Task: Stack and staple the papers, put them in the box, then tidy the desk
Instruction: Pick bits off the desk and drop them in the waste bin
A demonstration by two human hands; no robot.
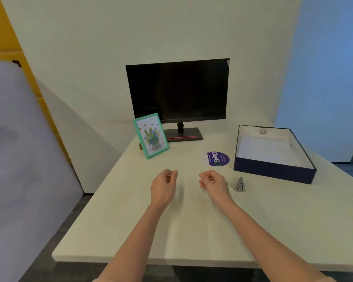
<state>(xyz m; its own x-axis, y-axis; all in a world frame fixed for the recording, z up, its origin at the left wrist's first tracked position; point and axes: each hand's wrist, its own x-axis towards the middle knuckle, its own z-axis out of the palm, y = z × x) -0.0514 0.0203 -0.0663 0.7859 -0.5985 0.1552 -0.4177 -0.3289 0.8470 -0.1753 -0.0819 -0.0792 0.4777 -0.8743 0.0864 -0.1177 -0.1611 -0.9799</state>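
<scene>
Both hands hovered over the middle of the desk (192, 231), bare forearms reaching in from the near edge. Left hand (163, 186): fingers curled loosely inward toward the thumb, not clenched, nothing held. Right hand (212, 183): same loose curl, empty, fingertips apart from the thumb. Whether either hand touched the desk surface couldn't be told.

Small silver stapler (240, 184) stood on the desk just beside the right hand, not touching it.

Beyond the right hand lay a round purple sticker (218, 158), flat on the desk, reading "ClayGo" in white with a green ring in the "o"; the smaller lines of text were too small to read.

Right of the sticker sat the dark navy box (273, 171), lid off, white lining, with white papers (267, 150) lying flat inside. A small round tab showed on its far inner wall.

Far left of centre stood a teal picture frame (151, 135), tilted back, showing a flower bouquet with bees. Behind it stood a black monitor (178, 90), screen dark, with a red stripe along its base.
</scene>
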